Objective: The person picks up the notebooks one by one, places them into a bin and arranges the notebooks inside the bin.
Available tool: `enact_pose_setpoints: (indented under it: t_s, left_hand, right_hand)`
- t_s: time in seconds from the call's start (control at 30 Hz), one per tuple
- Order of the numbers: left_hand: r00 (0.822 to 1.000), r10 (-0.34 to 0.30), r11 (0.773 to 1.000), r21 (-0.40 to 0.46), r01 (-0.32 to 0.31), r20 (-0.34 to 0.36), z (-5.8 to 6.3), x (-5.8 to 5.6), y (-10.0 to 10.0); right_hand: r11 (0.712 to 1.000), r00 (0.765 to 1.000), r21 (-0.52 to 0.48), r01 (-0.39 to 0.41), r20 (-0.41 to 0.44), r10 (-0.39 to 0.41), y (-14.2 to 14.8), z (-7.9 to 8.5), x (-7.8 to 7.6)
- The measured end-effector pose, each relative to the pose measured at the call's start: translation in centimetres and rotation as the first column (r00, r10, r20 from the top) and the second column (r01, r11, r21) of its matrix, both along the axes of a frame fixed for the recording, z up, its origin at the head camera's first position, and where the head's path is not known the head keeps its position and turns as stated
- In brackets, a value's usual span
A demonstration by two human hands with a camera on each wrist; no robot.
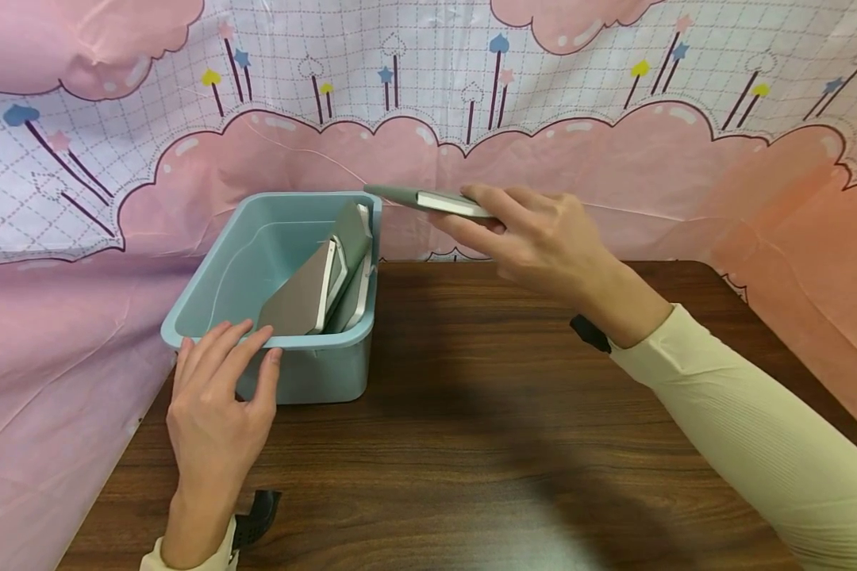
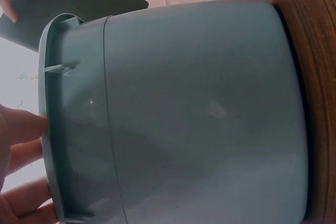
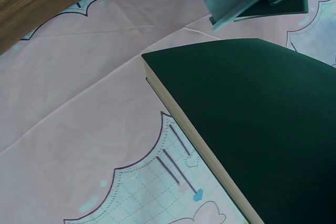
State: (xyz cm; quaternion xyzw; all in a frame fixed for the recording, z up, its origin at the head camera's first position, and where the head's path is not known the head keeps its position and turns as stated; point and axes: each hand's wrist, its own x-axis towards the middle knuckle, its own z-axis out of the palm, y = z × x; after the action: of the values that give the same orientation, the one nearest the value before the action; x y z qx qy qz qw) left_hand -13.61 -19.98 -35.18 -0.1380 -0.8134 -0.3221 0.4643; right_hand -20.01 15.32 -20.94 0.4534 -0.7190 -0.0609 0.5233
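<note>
A blue plastic bin (image 1: 307, 373) stands on the table at the left. Several books with grey and greenish covers, such as a grey-brown one (image 1: 300, 297), lean against its right wall. At the bin's near rim, my left hand (image 1: 217, 404) rests with fingers extended; its fingertips meet the rim (image 2: 47, 156) in the left wrist view. Up and to the right of the bin, my right hand (image 1: 550, 238) grips a dark green hardcover book (image 3: 252, 108) by its right end. Held nearly flat, this book has its left end close to the bin's back right corner.
Dark wood table (image 1: 471, 444) runs under the bin and off to the right. A pink and white patterned cloth (image 1: 528, 166) hangs behind it and along both sides. Black straps (image 1: 257, 519) sit at both wrists.
</note>
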Motion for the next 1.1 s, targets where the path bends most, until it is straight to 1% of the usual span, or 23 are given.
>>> enact_pose_setpoints:
  t_s: [0.23,0.37,0.6,0.77,0.93,1.1]
  left_hand:
    - [1.0,-0.002,1.0,-0.004,0.002,-0.003,0.1,0.1,0.1]
    - [1.0,-0.004,1.0,-0.004,0.004,0.001,0.2,0.1,0.1]
    - [1.0,-0.003,1.0,-0.006,0.003,0.0,0.2,0.1,0.0]
    - [1.0,-0.004,1.0,-0.009,0.004,-0.003,0.2,0.1,0.1]
    - [1.0,-0.005,1.0,-0.004,0.005,-0.002,0.1,0.1,0.0]
    - [1.0,-0.003,1.0,-0.004,0.003,0.001,0.1,0.1,0.0]
  right_hand:
    - [1.0,1.0,0.025,-0.005,-0.023,0.006,-1.1,0.5,-0.2]
    - [0.999,0.999,0.038,-0.022,-0.043,0.024,-1.8,0.7,-0.3]
    - [0.995,0.997,0.091,-0.045,-0.06,0.051,-3.3,1.0,-0.4]
    - [0.992,0.993,0.115,-0.054,-0.098,0.065,-4.7,0.7,-0.5]
    - [0.989,0.988,0.132,-0.061,-0.132,0.078,-6.2,0.3,-0.9]
    - [0.985,0.98,0.145,-0.098,-0.158,0.121,-7.1,-0.2,-1.4]
